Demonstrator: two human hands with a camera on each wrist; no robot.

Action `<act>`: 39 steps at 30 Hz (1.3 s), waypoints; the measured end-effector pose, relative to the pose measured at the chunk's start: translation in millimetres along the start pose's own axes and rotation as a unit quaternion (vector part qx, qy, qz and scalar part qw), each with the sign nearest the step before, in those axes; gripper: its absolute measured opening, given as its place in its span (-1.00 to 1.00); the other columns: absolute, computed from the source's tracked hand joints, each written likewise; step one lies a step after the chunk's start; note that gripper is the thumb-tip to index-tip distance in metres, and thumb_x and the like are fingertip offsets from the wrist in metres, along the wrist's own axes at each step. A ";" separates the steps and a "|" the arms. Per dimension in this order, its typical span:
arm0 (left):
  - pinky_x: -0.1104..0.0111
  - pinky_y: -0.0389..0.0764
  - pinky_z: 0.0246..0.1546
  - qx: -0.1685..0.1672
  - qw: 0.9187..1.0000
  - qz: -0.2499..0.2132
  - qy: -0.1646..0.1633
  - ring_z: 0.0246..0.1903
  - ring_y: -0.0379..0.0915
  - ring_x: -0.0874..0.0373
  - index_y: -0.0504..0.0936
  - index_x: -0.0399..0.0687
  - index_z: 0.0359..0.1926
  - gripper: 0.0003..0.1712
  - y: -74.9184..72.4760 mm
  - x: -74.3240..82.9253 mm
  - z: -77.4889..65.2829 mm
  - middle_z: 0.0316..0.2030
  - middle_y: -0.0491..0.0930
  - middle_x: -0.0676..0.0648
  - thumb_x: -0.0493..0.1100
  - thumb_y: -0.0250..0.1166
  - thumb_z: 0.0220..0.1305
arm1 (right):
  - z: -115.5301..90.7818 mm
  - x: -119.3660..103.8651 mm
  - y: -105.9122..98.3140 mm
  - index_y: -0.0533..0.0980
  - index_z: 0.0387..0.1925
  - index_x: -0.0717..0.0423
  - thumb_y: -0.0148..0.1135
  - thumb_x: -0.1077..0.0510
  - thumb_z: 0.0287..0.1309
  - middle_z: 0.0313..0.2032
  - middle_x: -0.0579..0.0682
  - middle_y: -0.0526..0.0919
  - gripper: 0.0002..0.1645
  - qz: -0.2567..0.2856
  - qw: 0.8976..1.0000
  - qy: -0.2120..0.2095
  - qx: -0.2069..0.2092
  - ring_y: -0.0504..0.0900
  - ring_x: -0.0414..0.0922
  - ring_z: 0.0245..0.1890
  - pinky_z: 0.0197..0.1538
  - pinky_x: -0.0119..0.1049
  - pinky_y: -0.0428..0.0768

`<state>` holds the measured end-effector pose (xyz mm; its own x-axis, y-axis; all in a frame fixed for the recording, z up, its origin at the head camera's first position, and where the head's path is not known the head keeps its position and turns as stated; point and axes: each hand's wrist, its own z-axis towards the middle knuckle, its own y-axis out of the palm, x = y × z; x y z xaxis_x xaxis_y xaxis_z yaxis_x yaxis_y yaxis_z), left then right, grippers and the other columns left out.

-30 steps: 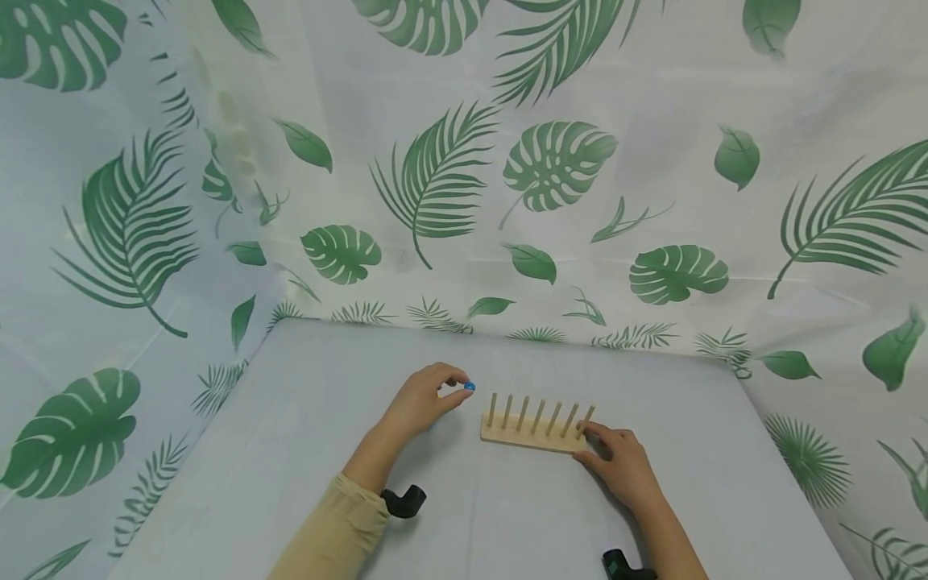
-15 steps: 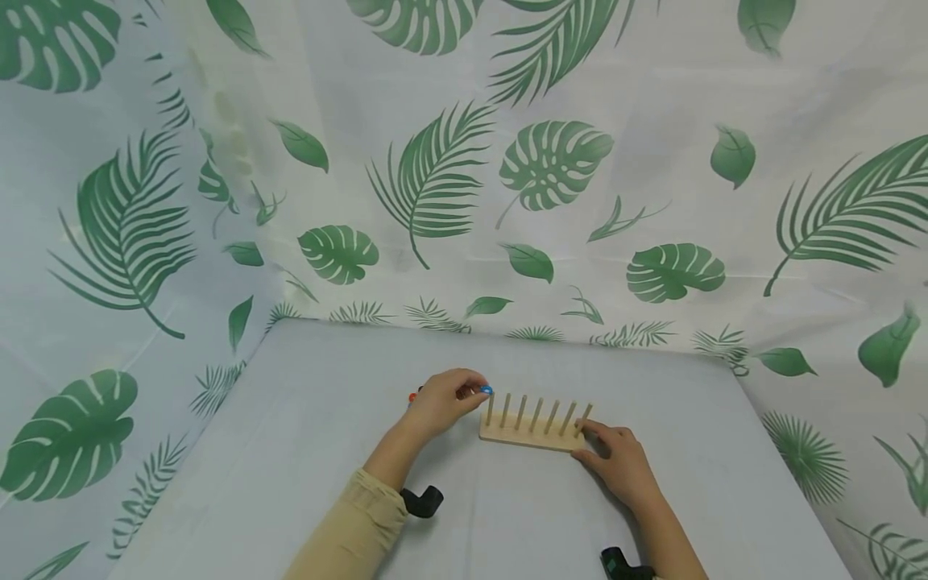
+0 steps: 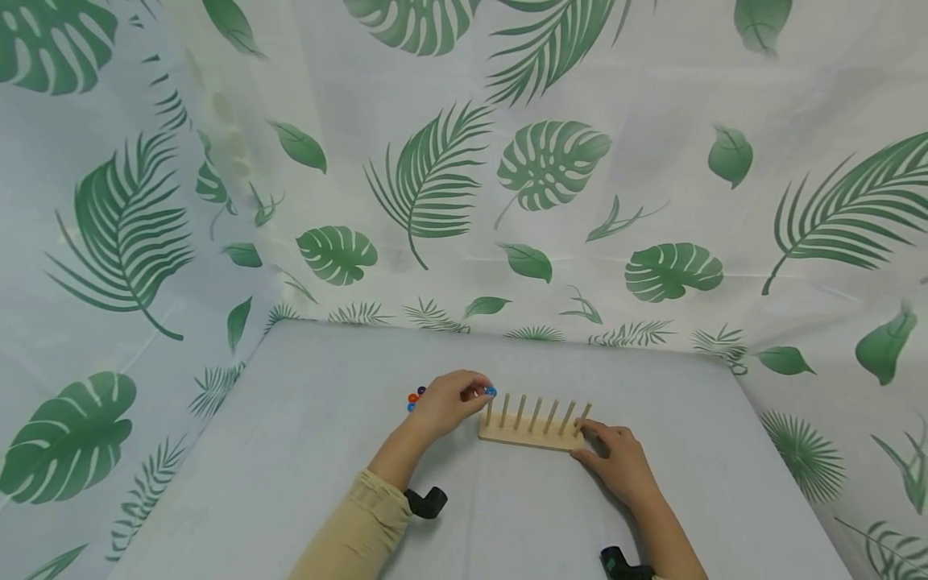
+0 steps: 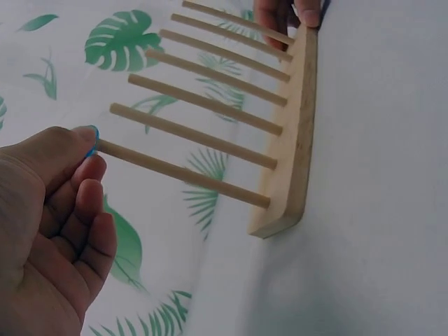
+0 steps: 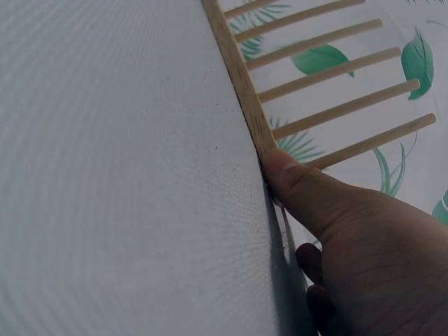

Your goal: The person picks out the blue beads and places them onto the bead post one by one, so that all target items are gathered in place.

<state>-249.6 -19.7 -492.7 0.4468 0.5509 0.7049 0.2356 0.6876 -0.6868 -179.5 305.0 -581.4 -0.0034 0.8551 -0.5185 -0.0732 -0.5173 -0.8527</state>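
Between thumb and fingertips my left hand [image 3: 444, 404] pinches a small blue bead [image 3: 490, 391]. In the left wrist view the bead [image 4: 92, 142] is at the tip of the endmost peg [image 4: 182, 173], mostly hidden by the thumb; I cannot tell whether the peg has entered it. The wooden peg rack [image 3: 529, 436], a flat base with a row of several upright pegs, stands on the table. My right hand [image 3: 622, 465] grips the right end of its base, and in the right wrist view the thumb presses the base's edge [image 5: 262, 133].
Several small beads [image 3: 413, 398], orange, blue and dark, lie on the white table [image 3: 326, 370] just left of my left hand. Black wrist cameras [image 3: 428, 503] stick out from both wrists. A leaf-patterned curtain [image 3: 449, 282] hangs behind and beside the table.
My left hand has carried the blue bead right, from beside the rack to the top of its leftmost peg. Loose beads have come into view behind that hand. My right hand stays in place.
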 end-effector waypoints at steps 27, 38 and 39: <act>0.41 0.62 -0.07 0.044 0.996 -0.055 -0.058 -0.07 0.57 0.19 0.64 0.06 -0.03 -0.75 48.4 -32.0 -11.0 -0.04 0.60 0.03 0.01 0.31 0.34 | -0.2 -2.7 -1.1 0.46 0.28 -0.10 0.38 -0.30 0.05 0.14 0.15 0.56 -0.20 0.005 1.000 0.012 -0.009 0.47 0.21 0.13 0.12 0.27 0.44; 0.40 0.57 -0.15 0.047 0.994 -0.038 -0.087 -0.17 0.51 0.29 0.65 0.19 -0.05 -0.74 62.0 -43.4 -16.9 -0.09 0.59 0.12 0.11 0.31 0.31 | -0.9 -4.9 -2.7 0.46 0.28 -0.09 0.40 -0.25 0.06 0.12 0.19 0.56 -0.23 0.004 1.000 0.007 -0.006 0.49 0.22 0.11 0.09 0.27 0.46; 0.41 0.56 -0.16 0.047 0.994 -0.038 -0.086 -0.18 0.50 0.30 0.65 0.19 -0.05 -0.74 62.6 -44.4 -16.9 -0.08 0.59 0.12 0.11 0.31 0.30 | -1.1 -5.2 -2.8 0.46 0.27 -0.08 0.40 -0.25 0.06 0.13 0.18 0.56 -0.23 0.004 1.000 0.007 -0.006 0.49 0.21 0.10 0.09 0.27 0.46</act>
<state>-240.1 -9.1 -569.9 0.2745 0.5627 0.7797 0.1778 0.7672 -0.6163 -178.2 302.0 -576.4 0.0103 0.8506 -0.5258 -0.0612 -0.5243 -0.8493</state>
